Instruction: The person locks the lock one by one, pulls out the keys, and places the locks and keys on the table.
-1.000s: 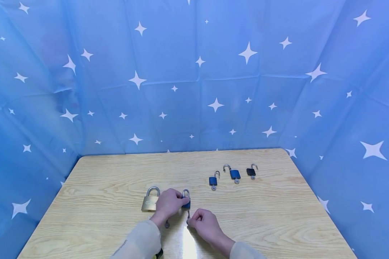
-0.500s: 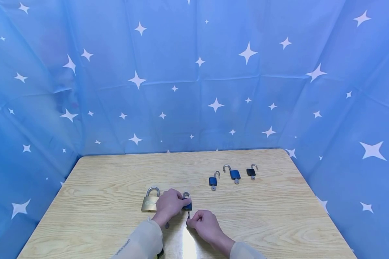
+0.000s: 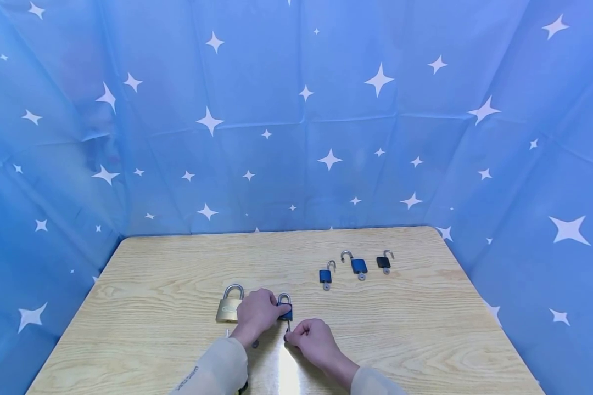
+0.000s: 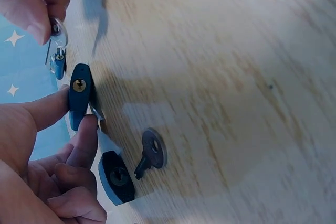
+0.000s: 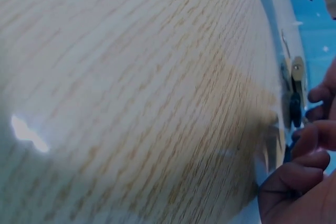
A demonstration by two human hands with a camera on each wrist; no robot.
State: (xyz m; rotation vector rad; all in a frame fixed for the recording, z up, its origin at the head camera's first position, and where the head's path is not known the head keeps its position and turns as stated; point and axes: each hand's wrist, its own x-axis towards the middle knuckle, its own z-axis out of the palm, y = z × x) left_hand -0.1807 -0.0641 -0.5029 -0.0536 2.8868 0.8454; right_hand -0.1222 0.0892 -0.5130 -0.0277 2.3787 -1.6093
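My left hand (image 3: 258, 312) pinches a small blue padlock (image 3: 285, 316) between thumb and finger, its closed shackle pointing away from me. In the left wrist view the padlock's brass keyhole (image 4: 80, 85) faces the camera. Just nearer to me, the right hand (image 3: 315, 341) pinches a key (image 3: 289, 326) by its head; its blade points toward the padlock, and a small gap shows between them in the left wrist view. A dark padlock (image 4: 116, 177) and a loose key (image 4: 153, 149) lie on the table by the left hand. Much of that padlock is hidden in the head view.
To the left stands a large brass padlock (image 3: 227, 311), its shackle closed. Farther back on the wooden table (image 3: 168, 274) lie a small blue padlock (image 3: 325, 276), a larger blue one (image 3: 359, 266) and a black one (image 3: 383, 262), all with raised shackles and keys in them.
The blue padlock has shifted slightly toward me and tilted in the left hand's pinch. The right hand has barely moved and keeps hold of the key.
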